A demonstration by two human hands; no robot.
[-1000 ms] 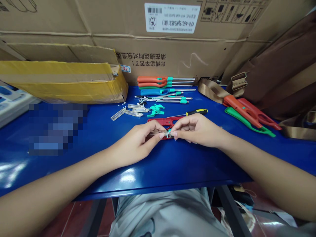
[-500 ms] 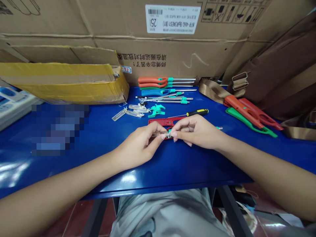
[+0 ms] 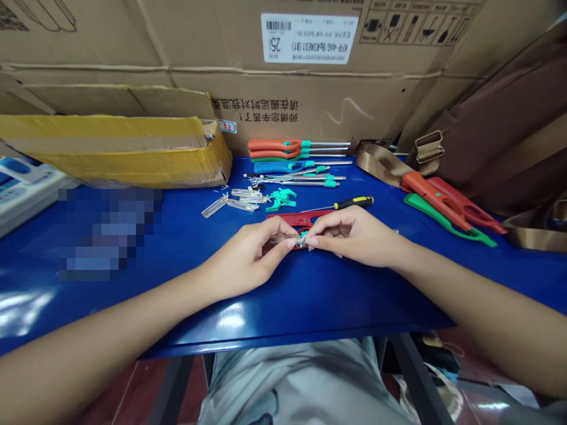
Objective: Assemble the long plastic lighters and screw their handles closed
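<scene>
Part in work: small clear plastic piece (image 3: 281, 240), see-through body, whitish bits at one end. Most of it is covered by skin from where I stand. It's at mid-counter, between both hands, near side of the red lighter shell (image 3: 287, 220); can't tell if they touch.

Left hand (image 3: 250, 254): fingers pinching the clear body. Right hand (image 3: 354, 236): thumb and finger pinched on the whitish end; fine detail there too small to read.

Counter (image 3: 310, 301): glossy blue, light glare on it. Just beyond the red shell: black-yellow screwdriver (image 3: 354, 202), teal clips (image 3: 281, 199), loose clear pieces (image 3: 241, 205). Behind those: metal tubes (image 3: 314, 177) with teal ends, blue lighter (image 3: 274, 167), orange lighters (image 3: 270, 146) stacked. Right side: orange shell (image 3: 436, 198), green shell (image 3: 447, 223), brown bag (image 3: 500, 136) with strap and buckle.

Room: big carton (image 3: 376, 94) walls off the back, print upside down, white label (image 3: 309, 38). Yellow-taped box (image 3: 168, 159) back left. Reddish tile floor (image 3: 124, 383) below.
</scene>
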